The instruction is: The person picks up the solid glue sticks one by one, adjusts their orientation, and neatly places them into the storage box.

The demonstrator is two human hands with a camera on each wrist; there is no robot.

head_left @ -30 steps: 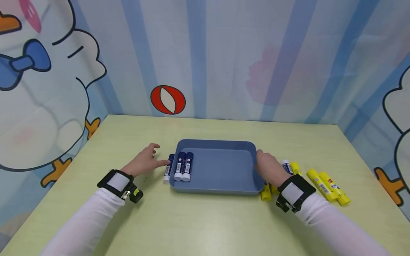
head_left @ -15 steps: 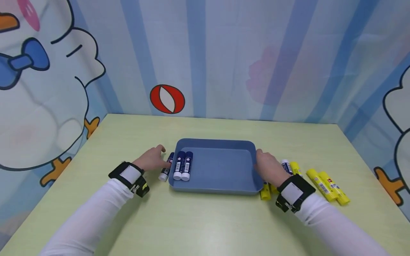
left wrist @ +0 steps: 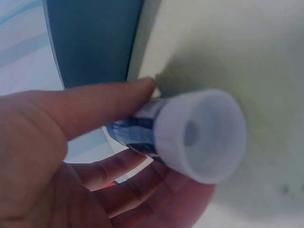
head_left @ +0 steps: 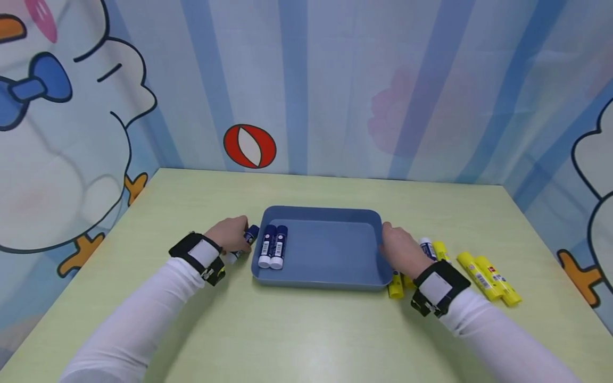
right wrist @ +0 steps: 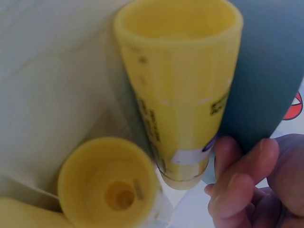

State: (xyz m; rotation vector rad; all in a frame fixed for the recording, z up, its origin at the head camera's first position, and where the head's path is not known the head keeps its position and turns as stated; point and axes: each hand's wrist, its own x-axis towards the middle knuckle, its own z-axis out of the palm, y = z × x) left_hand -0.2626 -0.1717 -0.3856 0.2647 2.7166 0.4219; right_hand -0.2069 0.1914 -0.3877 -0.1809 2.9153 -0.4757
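My left hand [head_left: 230, 234] grips a glue stick [head_left: 252, 233] with a dark blue cap, just left of the blue-grey tray [head_left: 335, 250]. In the left wrist view, thumb and fingers wrap the glue stick's barrel, and its hollow white base [left wrist: 209, 137] faces the camera. Inside the tray, two similar blue-and-white glue sticks [head_left: 279, 247] lie side by side at the left end. At the tray's right side, my right hand [head_left: 404, 249] holds the rim, its fingers [right wrist: 237, 185] curled against the outer wall.
Yellow glue sticks [head_left: 480, 276] lie on the table right of the tray, several in all, some partly hidden by the right hand. Among them is a blue-and-white glue stick [head_left: 428, 248]. A printed curtain [head_left: 335, 106] stands behind the pale table [head_left: 311, 330].
The left hand has moved right and closed round the glue stick beside the tray, which has turned from nearly upright in view to slanted. The right hand and tray have stayed practically still.
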